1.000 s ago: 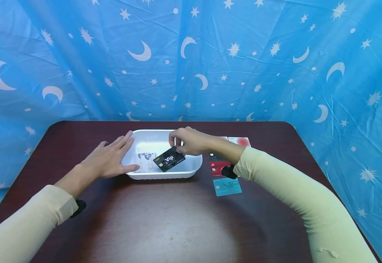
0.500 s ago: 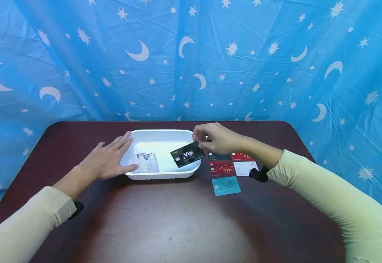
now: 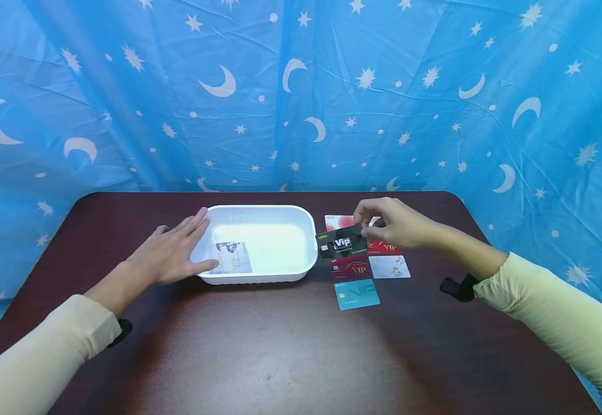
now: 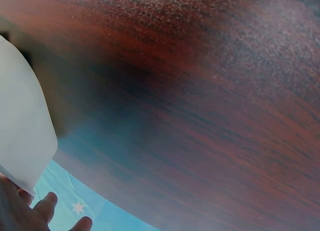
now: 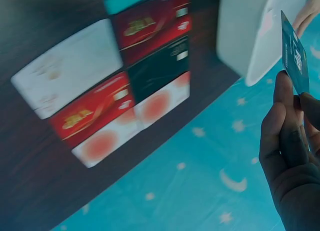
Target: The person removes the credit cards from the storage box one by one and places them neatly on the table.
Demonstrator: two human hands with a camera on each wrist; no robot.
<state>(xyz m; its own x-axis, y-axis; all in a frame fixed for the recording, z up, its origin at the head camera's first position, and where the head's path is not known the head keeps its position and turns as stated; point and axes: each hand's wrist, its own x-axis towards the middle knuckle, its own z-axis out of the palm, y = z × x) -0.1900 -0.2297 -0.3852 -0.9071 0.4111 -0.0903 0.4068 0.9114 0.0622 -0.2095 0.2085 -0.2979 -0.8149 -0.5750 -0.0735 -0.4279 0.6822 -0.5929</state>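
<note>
My right hand (image 3: 396, 222) pinches a black VIP card (image 3: 341, 242) by its right end. The card hangs over laid-out cards just right of the white plastic tray (image 3: 259, 278). My left hand (image 3: 168, 251) has its fingers spread and rests on the tray's left rim. In the tray's left part lies a pale VIP card (image 3: 239, 259). Beneath the black card, a red VIP card (image 3: 351, 270) is partly covered. In the right wrist view, a dark card (image 5: 160, 66) lies between red cards and white cards with red circles (image 5: 100, 145).
On the dark wooden table (image 3: 269, 346), a teal VIP card (image 3: 358, 294) lies nearest the front of the card group. A white card (image 3: 390, 267) lies to the right of the red one. Behind the table hangs a blue curtain (image 3: 259, 138) with moons and stars.
My right hand has carried the black VIP card rightward, from over the tray to above the laid-out cards. My left hand has stayed on the tray rim.
</note>
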